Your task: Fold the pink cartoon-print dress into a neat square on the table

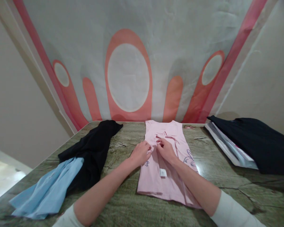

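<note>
Wood-grain counter, lower frame | left hand and right hand, centre, pinching pink printed top | its creases probably want gentle tension, then smoothing flat

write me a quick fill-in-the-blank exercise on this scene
1. The printed garment at the left hand and right hand is ____ in colour.
2. The small label on it is ____ in colour.
3. The light blue garment overlaps another garment, whose colour is ____.
4. The clothing pile lies on the person's ____ side.

Missing words: pink; white; black; right.
</note>
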Demonstrator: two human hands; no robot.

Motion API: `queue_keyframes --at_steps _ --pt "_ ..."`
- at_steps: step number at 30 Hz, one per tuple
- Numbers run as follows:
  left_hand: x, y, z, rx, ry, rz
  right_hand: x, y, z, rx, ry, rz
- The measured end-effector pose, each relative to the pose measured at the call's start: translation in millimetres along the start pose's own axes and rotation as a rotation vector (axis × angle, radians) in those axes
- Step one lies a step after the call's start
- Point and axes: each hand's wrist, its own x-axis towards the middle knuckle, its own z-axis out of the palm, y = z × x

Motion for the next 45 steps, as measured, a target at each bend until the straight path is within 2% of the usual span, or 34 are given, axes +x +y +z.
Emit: queue_keyframes --at_steps 3,8,12,16,19,24,27,30,33,36,41,45 --pt "-30.6 10.8 -10.3 -0.054 -0.103 0.099 14.5 8.6 -5.9 0.049 0.046 0.073" --pt "-74.5 23.9 -37.3 -0.136 -0.236 0.182 59.2 16.0 -25.7 -0.359 -0.076 -0.048" --pt "-93.3 31.5 -48.1 -0.170 -0.264 0.171 91.4 22.3 -31.0 -0.481 -0.146 -0.117" --pt "-98.4 32.6 -49.4 -0.125 -0.285 0.203 98.2 34.5 -28.6 -0.601 -0.249 -0.158" --pt "-98.9 30.9 -48.7 -0.084 -0.279 0.254 92.7 42.7 -32.9 -0.686 -0.268 -0.150" --pt "-98.7 26.1 -47.5 -0.060 -0.255 0.301 80.9 52.0 -53.8 -0.819 -0.247 -0.088" --pt "-97.6 20.8 -47.7 -0.094 -0.262 0.321 80.3 59.3 -69.1 -0.955 -0.231 0.003" --pt "-95.7 14.1 -48.4 -0.158 -0.283 0.333 94.7 66.3 -84.4 -0.966 -0.217 0.129" --pt "-94.0 7.9 -49.6 -0.217 -0.304 0.347 123.3 70.3 -93.4 -0.897 -0.180 0.188" --pt "-93.1 3.8 -50.3 -0.250 -0.311 0.351 153.4 72.4 -88.2 -0.850 -0.145 0.188" --pt "-92.2 1.2 -46.6 -0.285 -0.261 0.292 179.9 79.4 -57.2 -0.767 -0.046 0.194" --pt "-92.1 2.3 -38.1 -0.339 -0.207 0.111 186.0 87.6 -39.3 -0.725 0.007 0.232"
